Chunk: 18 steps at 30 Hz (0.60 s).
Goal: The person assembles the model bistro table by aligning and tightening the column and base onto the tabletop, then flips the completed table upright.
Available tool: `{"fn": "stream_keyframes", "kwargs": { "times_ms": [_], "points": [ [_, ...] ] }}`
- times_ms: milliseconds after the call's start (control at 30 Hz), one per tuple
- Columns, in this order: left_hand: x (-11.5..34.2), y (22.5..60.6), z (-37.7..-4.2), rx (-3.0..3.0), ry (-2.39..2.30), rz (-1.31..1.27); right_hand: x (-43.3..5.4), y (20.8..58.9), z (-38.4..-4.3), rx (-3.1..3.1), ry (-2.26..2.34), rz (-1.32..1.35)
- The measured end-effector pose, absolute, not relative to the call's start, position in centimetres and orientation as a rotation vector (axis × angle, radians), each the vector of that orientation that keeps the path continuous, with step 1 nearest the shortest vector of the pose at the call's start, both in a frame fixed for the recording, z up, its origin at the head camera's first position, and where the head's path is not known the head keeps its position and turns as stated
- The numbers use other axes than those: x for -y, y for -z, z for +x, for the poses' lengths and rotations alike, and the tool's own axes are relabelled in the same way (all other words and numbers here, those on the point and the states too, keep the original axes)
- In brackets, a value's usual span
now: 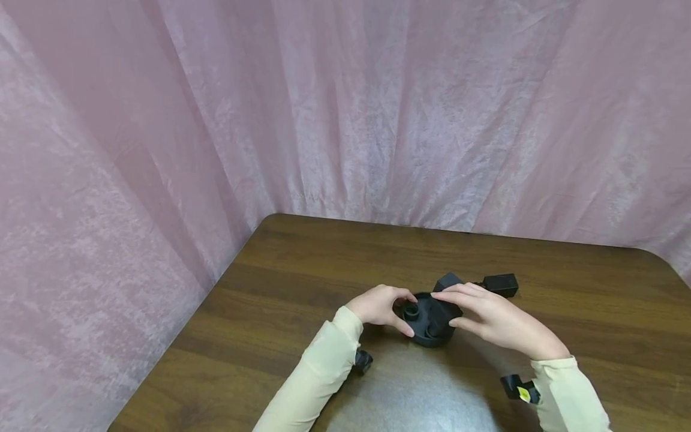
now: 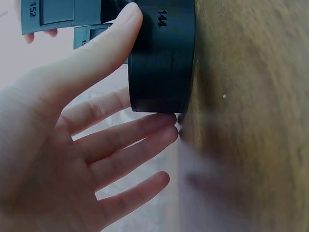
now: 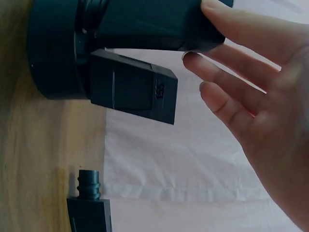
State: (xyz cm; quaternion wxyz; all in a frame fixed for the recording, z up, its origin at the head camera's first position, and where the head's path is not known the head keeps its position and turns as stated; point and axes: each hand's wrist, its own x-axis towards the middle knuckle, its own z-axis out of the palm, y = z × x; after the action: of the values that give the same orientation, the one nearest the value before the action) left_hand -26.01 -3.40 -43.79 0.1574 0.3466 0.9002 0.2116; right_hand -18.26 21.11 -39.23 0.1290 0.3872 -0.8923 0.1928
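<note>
Sleeves (image 1: pixel 318 366) nearest, my half-curled left hand (image 1: pixel 378 307) grips the base (image 1: pixel 430 342), my right hand (image 1: pixel 488 317) pinches one block (image 3: pixel 154 24) at it, another block (image 3: pixel 133 84) looks seated, and a loose block (image 1: pixel 501 285) lies unfitted beyond my right.

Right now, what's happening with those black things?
The left hand grips a round black base. The right hand holds a block between thumb and fingers, at the base; I can't tell whether it is plugged in. A second block tilts outward at the base's far side. A third block lies on the table, farther to the right.
</note>
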Motion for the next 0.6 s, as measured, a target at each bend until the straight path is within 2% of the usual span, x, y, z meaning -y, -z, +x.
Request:
{"fn": "stream_keyframes", "kwargs": {
  "times_ms": [600],
  "points": [
    [3.45,43.92,-26.14,-2.555,-0.643,0.997,-20.54,39.25,-18.25,2.777,-0.768,1.205]
  ]
}}
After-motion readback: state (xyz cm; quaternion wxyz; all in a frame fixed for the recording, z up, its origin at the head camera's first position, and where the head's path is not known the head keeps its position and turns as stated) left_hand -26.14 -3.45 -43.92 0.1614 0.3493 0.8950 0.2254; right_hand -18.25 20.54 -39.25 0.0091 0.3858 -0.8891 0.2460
